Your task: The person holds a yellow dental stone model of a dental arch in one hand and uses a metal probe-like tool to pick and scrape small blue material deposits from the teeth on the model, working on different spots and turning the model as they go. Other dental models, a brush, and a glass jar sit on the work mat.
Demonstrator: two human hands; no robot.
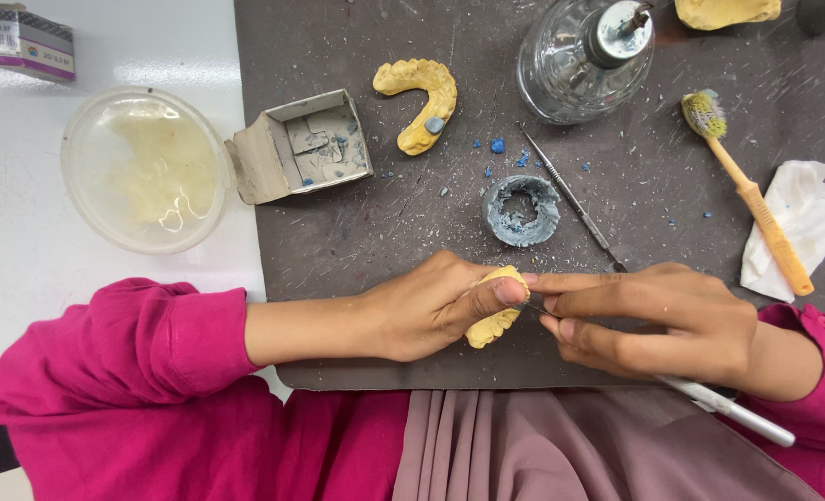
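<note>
The yellow dental cast (492, 320) is sitting in the left hand (422, 306) at the near edge of the dark work mat (384, 223), just in front of the person's lap. The left fingers are curling round it and the thumb is pressing on its top, so it is being held firmly. The right hand (658, 320) is meeting it from the other side, its fingers pinched narrowly round a thin white-handled instrument (728, 406), whose tip is touching the cast while its handle is sticking out behind the wrist.

Going by size, the mat is covering most of the bench and is showing scratches and blue crumbs. To its left a round clear plastic bowl (145, 170) is resting on the white surface, and an open small cardboard box (303, 147) is lying just beside it on the mat's edge. A glass burner with a metal cap (584, 57) is standing at the far side. A crumpled white tissue (802, 223) is lying at the right, with a worn toothbrush (751, 195) partly on it. A second yellow arch-shaped cast (422, 100) is lying near the box, carrying a blue blob. A grey-blue wax ring (521, 211) is sitting in the middle, and a slim metal tool (570, 197) is lying just beside it.
</note>
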